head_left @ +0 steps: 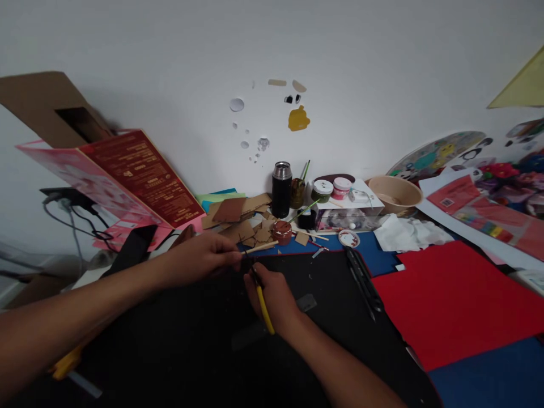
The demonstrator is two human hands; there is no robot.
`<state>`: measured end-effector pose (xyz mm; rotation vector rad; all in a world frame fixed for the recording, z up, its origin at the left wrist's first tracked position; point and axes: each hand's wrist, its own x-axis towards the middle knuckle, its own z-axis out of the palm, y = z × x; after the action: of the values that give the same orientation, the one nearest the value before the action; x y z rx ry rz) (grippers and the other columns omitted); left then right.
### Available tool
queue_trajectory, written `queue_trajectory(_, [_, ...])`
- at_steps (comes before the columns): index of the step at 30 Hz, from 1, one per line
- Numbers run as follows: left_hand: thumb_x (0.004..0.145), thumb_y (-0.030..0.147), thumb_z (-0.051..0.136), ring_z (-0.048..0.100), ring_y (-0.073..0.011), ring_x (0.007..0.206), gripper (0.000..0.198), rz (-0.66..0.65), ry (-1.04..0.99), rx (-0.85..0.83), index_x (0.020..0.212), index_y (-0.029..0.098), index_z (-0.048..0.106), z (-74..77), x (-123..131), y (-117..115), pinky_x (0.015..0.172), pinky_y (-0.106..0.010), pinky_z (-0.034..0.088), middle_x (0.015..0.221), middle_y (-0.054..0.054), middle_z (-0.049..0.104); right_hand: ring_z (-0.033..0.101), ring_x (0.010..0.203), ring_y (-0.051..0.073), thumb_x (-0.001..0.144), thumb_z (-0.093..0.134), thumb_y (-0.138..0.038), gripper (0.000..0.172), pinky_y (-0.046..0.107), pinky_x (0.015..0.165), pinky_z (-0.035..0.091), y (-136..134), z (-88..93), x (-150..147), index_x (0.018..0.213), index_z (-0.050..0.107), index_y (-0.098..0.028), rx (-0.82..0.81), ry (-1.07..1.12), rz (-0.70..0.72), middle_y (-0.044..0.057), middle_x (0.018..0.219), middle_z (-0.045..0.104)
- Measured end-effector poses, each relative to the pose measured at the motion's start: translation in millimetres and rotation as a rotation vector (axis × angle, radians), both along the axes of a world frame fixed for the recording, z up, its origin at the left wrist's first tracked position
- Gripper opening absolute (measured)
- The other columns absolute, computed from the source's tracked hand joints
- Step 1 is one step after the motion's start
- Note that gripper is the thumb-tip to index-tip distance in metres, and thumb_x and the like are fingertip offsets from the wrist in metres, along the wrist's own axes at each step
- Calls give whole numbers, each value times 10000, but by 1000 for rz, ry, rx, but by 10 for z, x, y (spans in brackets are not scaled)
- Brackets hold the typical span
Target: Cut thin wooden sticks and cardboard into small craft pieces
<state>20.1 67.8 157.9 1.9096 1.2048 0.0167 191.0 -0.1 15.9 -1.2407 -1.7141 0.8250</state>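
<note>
Nearer the wearer than the flask (281,191), the right hand (280,296) is closed round a yellow-handled tool (265,310); its head is lost among the fingers and much of its grip lies in the palm. The left hand (203,258), before the flask and to its left, pinches a dark piece (247,262) at the tool's tip, its shape too blurred to tell. Both forearms run out of frame. Well left of the flask and nearer the wearer, a yellow thing (67,362) is partly covered by the left forearm.

The flask has a bare metal mouth; its inside cannot be made out. Just right of it, a pot (297,194) holds brushes, and a black jar (306,219) has a green stick across it. Farther right come a green tub (322,195) and a pink tub (340,194), contents unseen, then a bowl (402,194), its inside dim
</note>
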Motion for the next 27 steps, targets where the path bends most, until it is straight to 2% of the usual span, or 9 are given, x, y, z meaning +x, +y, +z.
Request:
queue_trajectory(3, [875, 640, 610, 281, -92, 406, 478, 110, -153, -341, 812, 173, 689, -73, -75, -13, 410, -217, 180, 469, 66, 411, 518, 540, 118, 946, 514, -258, 180, 217, 537, 313, -32, 49, 22, 817, 619, -190, 21, -21, 19, -10, 641, 609])
queue_trajectory(7, [818, 613, 701, 172, -69, 348, 445, 186, -353, -692, 795, 171, 662, -212, -153, -22, 348, -217, 83, 437, 77, 377, 525, 559, 117, 941, 510, -244, 184, 217, 553, 323, -61, 61, 40, 802, 617, -189, 25, -38, 52, 0, 678, 633])
queue_trajectory(10, [803, 591, 726, 162, -65, 329, 425, 160, -424, -792, 797, 174, 649, -278, -168, -15, 330, -215, 68, 436, 80, 377, 524, 570, 118, 933, 507, -243, 188, 217, 565, 333, -62, 52, 42, 781, 605, -192, 26, -36, 54, 3, 681, 633])
queue_trajectory(12, [804, 613, 718, 174, -67, 340, 446, 153, -416, -752, 803, 172, 651, -276, -151, -14, 336, -213, 83, 443, 81, 378, 514, 560, 118, 928, 510, -250, 182, 218, 560, 330, -54, 49, 44, 779, 599, -194, 25, -27, 47, -1, 662, 615])
queue_trajectory(15, [842, 671, 642, 215, -81, 379, 500, 118, -322, -544, 823, 172, 665, -203, -94, -29, 373, -210, 138, 445, 84, 363, 500, 543, 115, 920, 513, -254, 168, 217, 554, 331, -40, 51, 52, 782, 591, -197, 7, -10, 39, -10, 645, 596])
queue_trajectory(17, [895, 643, 575, 310, -98, 430, 487, 57, -208, -293, 830, 172, 682, -125, -40, -52, 420, -206, 222, 484, 66, 409, 507, 545, 117, 918, 513, -259, 154, 214, 559, 341, -30, 53, 58, 804, 596, -198, -7, 2, 40, -14, 649, 596])
queue_trajectory(22, [979, 310, 489, 627, -188, 720, 280, -91, 214, 455, 827, 195, 695, 8, 115, -175, 687, -272, 461, 733, -21, 677, 535, 549, 127, 932, 523, -306, 175, 213, 559, 358, -8, 59, 69, 814, 596, -199, -24, 36, -3, -11, 650, 607])
queue_trajectory(24, [933, 152, 499, 677, -221, 782, 206, -160, 413, 674, 896, 192, 697, -4, 159, -246, 745, -321, 508, 850, -65, 723, 540, 556, 130, 933, 537, -320, 178, 213, 558, 360, -1, 70, 75, 817, 598, -198, -41, 47, -6, -7, 659, 620])
queue_trajectory(27, [870, 16, 498, 710, -264, 841, 286, -316, 578, 908, 1030, 152, 691, -61, 191, -353, 740, -366, 558, 950, -125, 720, 526, 560, 125, 924, 575, -333, 170, 209, 550, 354, 6, 88, 89, 829, 606, -196, -70, 83, 13, -8, 675, 634])
